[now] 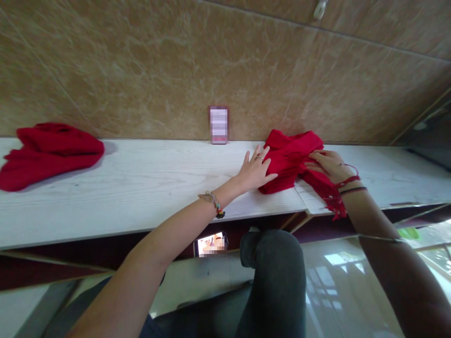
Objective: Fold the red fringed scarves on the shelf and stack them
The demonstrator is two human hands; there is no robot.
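Note:
A red fringed scarf (287,157) lies bunched on the right part of the white counter, its tasselled end (334,202) trailing over the front edge. My left hand (255,170) rests on the scarf's left side with its fingers spread, a ring on one of them. On the other side, my right hand (327,165) has its fingers closed on the scarf's right part, above the trailing end. Its fingertips are partly hidden in the folds.
A second red cloth (52,155) lies folded at the counter's left end. A phone (219,125) leans upright against the brown tiled wall. Another lit phone (211,245) sits below the front edge, near my knee. The white counter (141,188) runs along the wall.

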